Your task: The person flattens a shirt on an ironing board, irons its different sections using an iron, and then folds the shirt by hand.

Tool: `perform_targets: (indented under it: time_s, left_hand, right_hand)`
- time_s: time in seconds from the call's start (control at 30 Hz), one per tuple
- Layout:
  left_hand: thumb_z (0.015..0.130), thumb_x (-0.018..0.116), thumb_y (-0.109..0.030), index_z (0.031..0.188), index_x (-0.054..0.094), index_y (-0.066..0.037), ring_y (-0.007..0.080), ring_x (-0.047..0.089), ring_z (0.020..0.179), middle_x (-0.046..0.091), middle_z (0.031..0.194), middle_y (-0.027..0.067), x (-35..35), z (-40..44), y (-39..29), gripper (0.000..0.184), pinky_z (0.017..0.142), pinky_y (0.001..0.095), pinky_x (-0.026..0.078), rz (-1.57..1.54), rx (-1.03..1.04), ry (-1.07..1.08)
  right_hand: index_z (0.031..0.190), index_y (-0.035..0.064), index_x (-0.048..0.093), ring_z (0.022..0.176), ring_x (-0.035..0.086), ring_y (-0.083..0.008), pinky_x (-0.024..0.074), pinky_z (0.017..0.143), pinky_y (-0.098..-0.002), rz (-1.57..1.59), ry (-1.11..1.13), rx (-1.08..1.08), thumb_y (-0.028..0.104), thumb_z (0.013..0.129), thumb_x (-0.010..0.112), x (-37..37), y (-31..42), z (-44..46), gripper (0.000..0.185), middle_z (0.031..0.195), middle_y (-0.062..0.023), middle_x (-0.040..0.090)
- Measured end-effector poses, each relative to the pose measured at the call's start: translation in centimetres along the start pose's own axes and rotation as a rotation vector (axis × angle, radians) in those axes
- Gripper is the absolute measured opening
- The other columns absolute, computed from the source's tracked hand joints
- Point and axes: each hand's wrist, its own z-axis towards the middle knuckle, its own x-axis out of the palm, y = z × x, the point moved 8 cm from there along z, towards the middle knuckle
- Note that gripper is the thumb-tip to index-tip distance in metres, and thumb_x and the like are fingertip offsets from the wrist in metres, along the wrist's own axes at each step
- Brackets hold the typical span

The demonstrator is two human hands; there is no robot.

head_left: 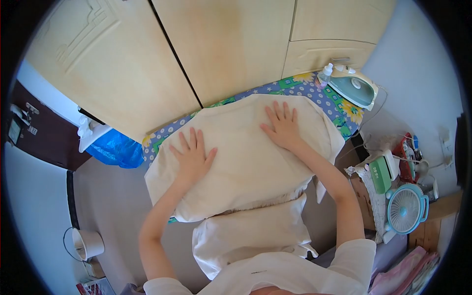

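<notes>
A cream cloth [231,147] lies spread over a board with a blue patterned cover [275,88], its lower part hanging down toward my body. My left hand [192,157] rests flat on the left part of the cloth, fingers spread. On the upper right part, my right hand [284,127] also lies flat with its fingers apart. Neither hand holds anything. An iron [355,87] sits at the board's right end, beside a small clear spray bottle [324,76].
Pale cabinet doors [231,44] stand behind the board. At the right are a blue fan [405,209], a green box [380,174] and cables. A blue bag [115,149] is at the left, with a white bin [88,244] on the floor below.
</notes>
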Motion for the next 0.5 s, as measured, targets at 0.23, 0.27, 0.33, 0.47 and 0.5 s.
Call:
perform_targets:
  time_s: [0.23,0.27,0.33,0.47,0.5]
  left_hand:
    - [0.087,0.041,-0.046,0.137,0.025,-0.002,0.0307,0.015,0.135,0.020,0.145,0.0129,-0.3,5.4,-0.2,0.068,0.104,0.0573,0.007,-0.164,0.231,-0.305]
    - [0.087,0.041,-0.046,0.137,0.024,-0.002,0.0285,0.016,0.134,0.022,0.144,0.0128,0.3,6.1,-0.1,0.069,0.105,0.0548,0.008,-0.125,0.173,-0.251]
    - [0.087,0.042,-0.046,0.137,0.024,-0.002,0.0263,0.018,0.134,0.023,0.144,0.0128,1.1,6.5,-0.1,0.069,0.106,0.0523,0.008,-0.093,0.117,-0.196]
    - [0.086,0.041,-0.047,0.136,0.025,0.000,0.0275,0.019,0.134,0.024,0.143,0.0143,1.1,6.3,0.1,0.070,0.105,0.0542,0.007,-0.146,0.143,-0.239]
    - [0.086,0.041,-0.048,0.136,0.024,0.000,0.0273,0.019,0.134,0.023,0.144,0.0145,1.0,6.2,0.1,0.072,0.105,0.0541,0.007,-0.143,0.137,-0.239]
  right_hand:
    - [0.128,0.0038,0.041,0.126,0.031,-0.0355,0.0223,0.104,-0.0469,-0.013,-0.170,-0.005,0.036,0.083,0.054,-5.7,-3.2,2.4,0.057,0.134,-0.0202,0.037]
    - [0.123,-0.0008,0.045,0.119,0.039,-0.0377,0.0286,0.101,-0.0437,0.024,-0.246,0.095,0.026,0.079,0.059,-8.6,-6.4,3.4,0.053,0.126,-0.0225,0.045]
    - [0.123,0.0005,0.045,0.120,0.038,-0.0376,0.0273,0.101,-0.0463,-0.150,-0.714,0.125,0.020,0.078,0.060,-13.2,-14.5,3.1,0.051,0.126,-0.0224,0.044]
    - [0.131,0.0129,0.035,0.123,0.035,-0.0366,0.0245,0.103,-0.0478,-0.633,-0.647,0.360,0.015,0.072,0.061,-19.8,-24.7,2.6,0.064,0.128,-0.0158,0.043]
    - [0.130,0.0142,0.035,0.122,0.037,-0.0356,0.0246,0.104,-0.0479,-0.605,-0.434,0.448,0.013,0.071,0.061,-18.7,-28.0,3.1,0.064,0.127,-0.0132,0.045]
